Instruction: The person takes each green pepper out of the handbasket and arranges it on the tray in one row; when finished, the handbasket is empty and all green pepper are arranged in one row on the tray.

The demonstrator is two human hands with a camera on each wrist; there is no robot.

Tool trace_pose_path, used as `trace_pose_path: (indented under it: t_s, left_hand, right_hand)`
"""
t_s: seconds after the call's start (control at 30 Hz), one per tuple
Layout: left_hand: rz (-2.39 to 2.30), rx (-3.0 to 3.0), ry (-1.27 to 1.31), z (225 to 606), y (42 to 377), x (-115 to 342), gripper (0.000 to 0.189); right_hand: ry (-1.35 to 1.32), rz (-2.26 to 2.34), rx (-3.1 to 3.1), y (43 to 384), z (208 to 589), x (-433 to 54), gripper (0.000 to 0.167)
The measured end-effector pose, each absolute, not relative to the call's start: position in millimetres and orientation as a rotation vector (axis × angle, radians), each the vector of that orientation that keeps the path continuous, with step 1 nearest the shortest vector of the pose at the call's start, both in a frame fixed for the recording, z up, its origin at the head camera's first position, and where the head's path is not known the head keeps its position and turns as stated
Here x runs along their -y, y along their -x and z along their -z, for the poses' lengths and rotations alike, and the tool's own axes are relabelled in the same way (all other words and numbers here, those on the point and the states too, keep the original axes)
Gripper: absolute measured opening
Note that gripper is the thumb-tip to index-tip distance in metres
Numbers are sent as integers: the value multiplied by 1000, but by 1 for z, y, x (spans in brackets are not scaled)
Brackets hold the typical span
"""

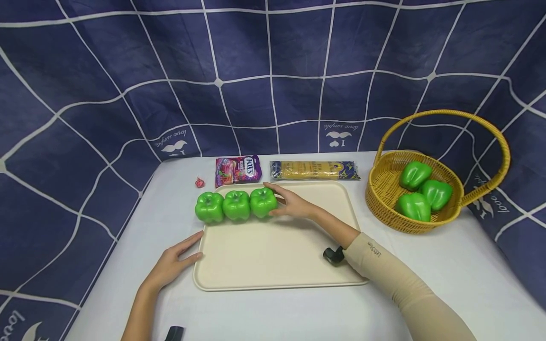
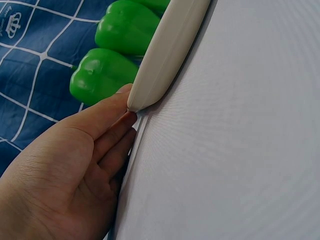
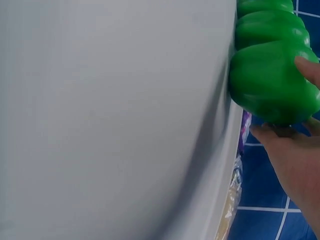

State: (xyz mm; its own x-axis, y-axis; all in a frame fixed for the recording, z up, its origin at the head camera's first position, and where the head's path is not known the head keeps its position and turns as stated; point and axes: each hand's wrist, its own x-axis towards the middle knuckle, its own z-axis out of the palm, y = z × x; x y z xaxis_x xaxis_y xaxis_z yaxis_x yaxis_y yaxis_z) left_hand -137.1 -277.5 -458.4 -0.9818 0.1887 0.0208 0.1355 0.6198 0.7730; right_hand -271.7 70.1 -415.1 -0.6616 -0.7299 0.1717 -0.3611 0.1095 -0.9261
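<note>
Three green bell peppers stand side by side along the back left of a cream tray (image 1: 277, 255): a left one (image 1: 209, 207), a middle one (image 1: 236, 205) and a right one (image 1: 261, 202). The left pepper reaches over the tray's corner. My right hand (image 1: 292, 203) holds the right pepper, thumb on one side and fingers on the other, as the right wrist view also shows. At the tray's left edge rests my left hand (image 1: 172, 263), its fingers fairly straight and fingertips right at the rim; it holds nothing.
A yellow wicker basket (image 1: 384, 213) with a tall handle stands at the right, three more green peppers inside. Behind the tray lie a purple FOX'S candy bag (image 1: 238, 170) and a pack of pasta (image 1: 313, 170). A small red wrapped candy (image 1: 199, 182) lies at the back left.
</note>
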Motion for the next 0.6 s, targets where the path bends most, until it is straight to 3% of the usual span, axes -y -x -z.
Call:
trace_pose_path:
  t_s: [0.27, 0.6]
  left_hand:
    - [-1326, -2770, -283, 484, 146, 291, 58]
    - [-1325, -2772, -296, 484, 146, 291, 57]
  right_hand:
    - [1053, 1528, -2177, 283, 439, -77, 89]
    - [1087, 1355, -2493, 257, 416, -134, 82]
